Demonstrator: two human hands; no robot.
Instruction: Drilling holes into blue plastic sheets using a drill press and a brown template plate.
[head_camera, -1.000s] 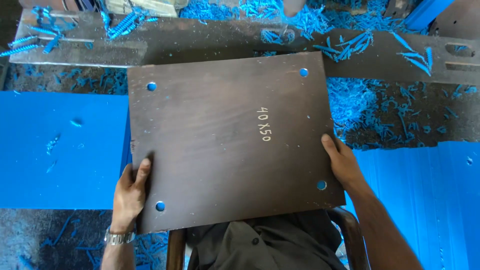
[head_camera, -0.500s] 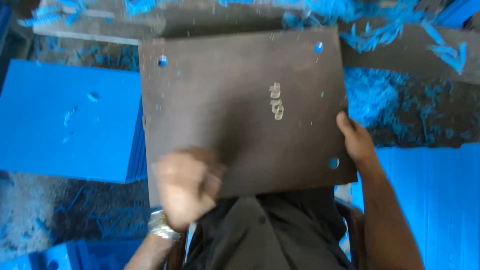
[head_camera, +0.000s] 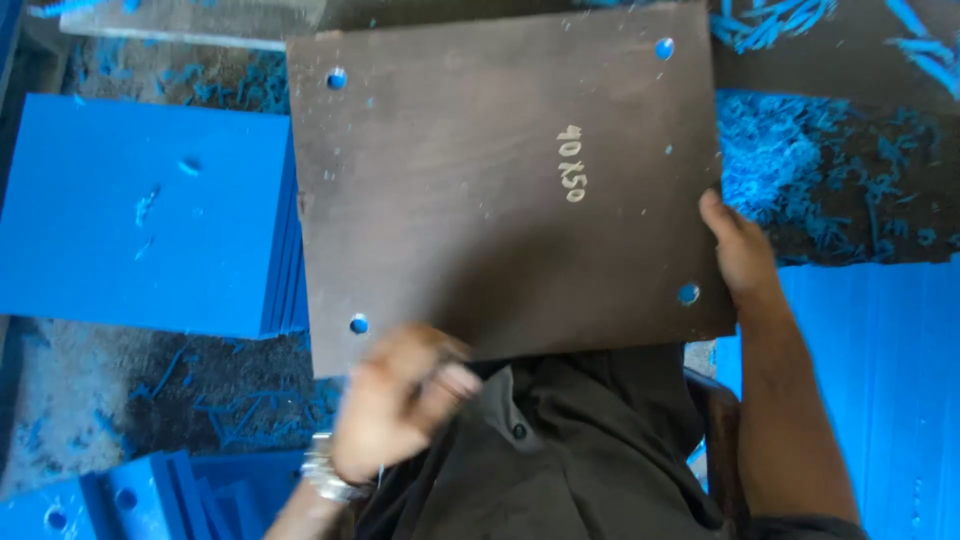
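Since a second earlier, the left hand has left the near-left corner of the dark brown square board with four corner holes and now hovers blurred at its near edge, fingers loosely curled and holding nothing. Right hand grips the board's right edge, fingers underneath. Stack of blue square sheets lies just left; blue shavings litter the desk beyond.

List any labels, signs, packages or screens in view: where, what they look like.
Handwritten mark: pale chalk-like figures, turned sideways, right of centre on the brown board.
No packages, signs or screens in view.
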